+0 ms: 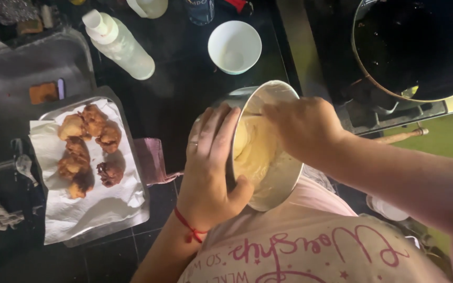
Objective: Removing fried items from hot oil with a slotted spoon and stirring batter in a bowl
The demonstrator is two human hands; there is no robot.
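Note:
My left hand [211, 162] grips the outside wall of a tilted steel bowl [284, 181] that holds pale yellow batter [252, 152]. A red thread band sits on that wrist. My right hand [302, 126] reaches down into the bowl with its fingers bent into the batter; whether it holds any I cannot tell. To the left, a metal tray [127, 126] lined with white paper carries several brown fried fritters [87, 149].
A dark frying pot [420, 47] sits on the stove at upper right. A white cup [234, 46] and a clear plastic bottle [119, 46] stand on the dark counter. A steel sink [17, 84] lies at far left, a pink cloth [150, 160] beside the tray.

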